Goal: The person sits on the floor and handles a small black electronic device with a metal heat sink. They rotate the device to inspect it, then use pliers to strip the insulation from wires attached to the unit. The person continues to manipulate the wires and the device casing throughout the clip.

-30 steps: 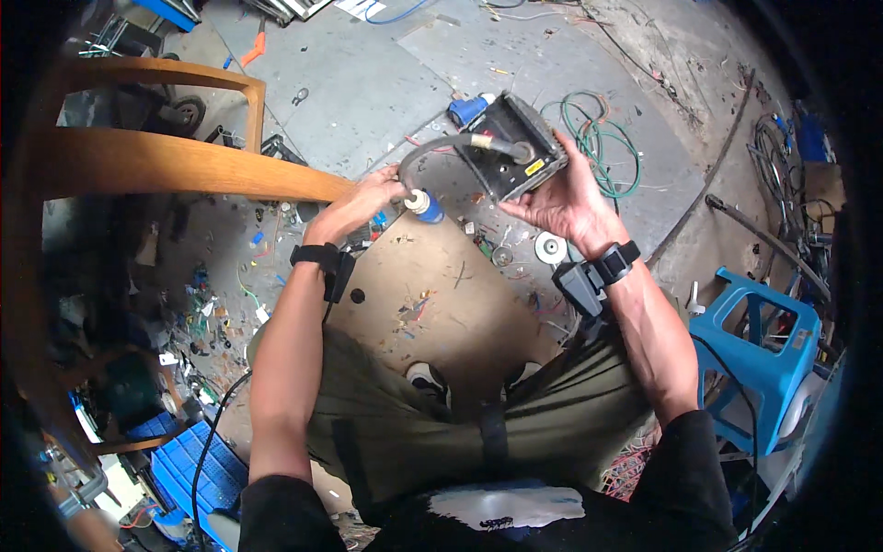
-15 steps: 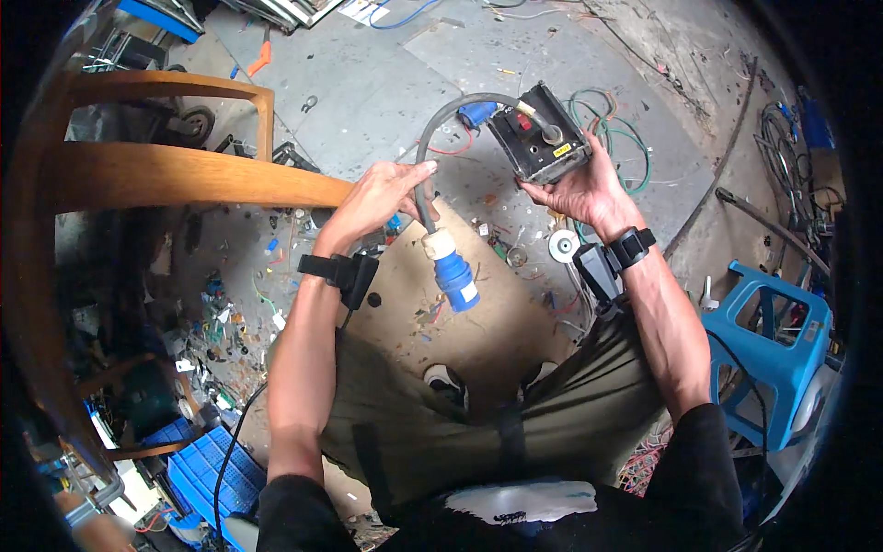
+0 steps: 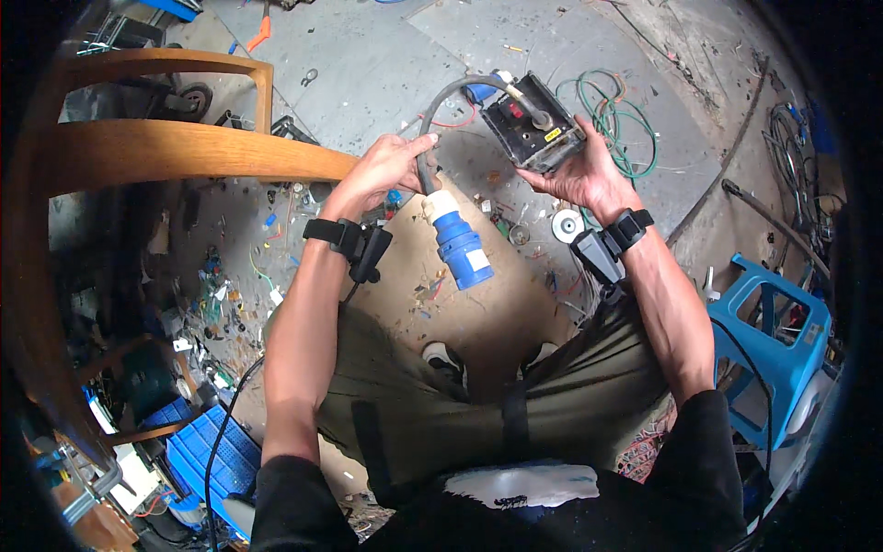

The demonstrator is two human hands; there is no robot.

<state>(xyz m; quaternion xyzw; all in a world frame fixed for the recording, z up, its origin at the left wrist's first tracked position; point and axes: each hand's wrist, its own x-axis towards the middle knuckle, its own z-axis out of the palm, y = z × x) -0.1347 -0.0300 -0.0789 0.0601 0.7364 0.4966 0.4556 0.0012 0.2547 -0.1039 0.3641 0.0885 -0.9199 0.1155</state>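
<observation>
My left hand is closed on a thick dark grey cable. The blue industrial plug, with a pale collar at the cable, hangs just below that hand. The cable arches over to a black box with a red part and a yellow label, which my right hand holds from below and the side. A blue socket-like fitting shows behind the box's upper left corner.
A wooden chair frame stands at left, near blue crates and scattered scrap. A blue plastic stool is at right. Green wires, a white disc and an orange tool lie on the floor.
The box has shifted and turned, showing its red part. The blue plug has swung down and forward from beside my left hand, hanging lower, and the cable arch has risen.
</observation>
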